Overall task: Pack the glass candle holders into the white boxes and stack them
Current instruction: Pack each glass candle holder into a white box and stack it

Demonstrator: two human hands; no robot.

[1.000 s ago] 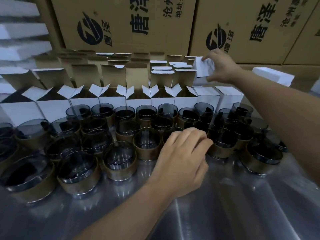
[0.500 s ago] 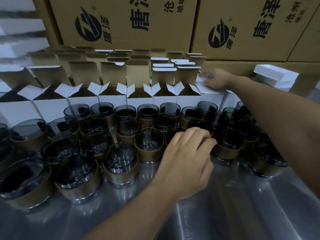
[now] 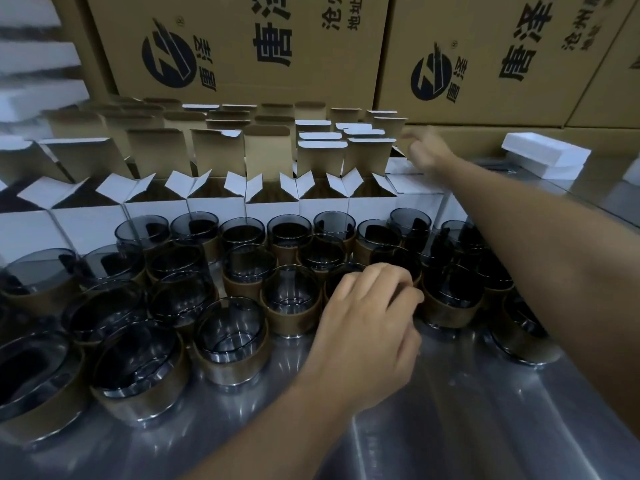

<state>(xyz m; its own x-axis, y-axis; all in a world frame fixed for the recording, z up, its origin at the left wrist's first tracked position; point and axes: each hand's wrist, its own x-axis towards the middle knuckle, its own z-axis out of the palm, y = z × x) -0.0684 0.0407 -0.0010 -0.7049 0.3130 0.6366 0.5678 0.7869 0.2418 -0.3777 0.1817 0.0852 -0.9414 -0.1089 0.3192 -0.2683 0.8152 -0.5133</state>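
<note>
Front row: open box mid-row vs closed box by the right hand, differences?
The open box has its lid flap upright, brown inside showing; the closed box has a flat white top. The open box is mid-row; the closed box sits near the right end, by the right hand. Both are white outside.

Brand "唐泽" on brown cartons at rear

Left carton [image 3: 242,74] & right carton [image 3: 491,98]: round logo [image 3: 166,60] w/ ® mark, big black "唐泽"; smaller print starts "沧州", left also "地址", rest cut off.
</note>
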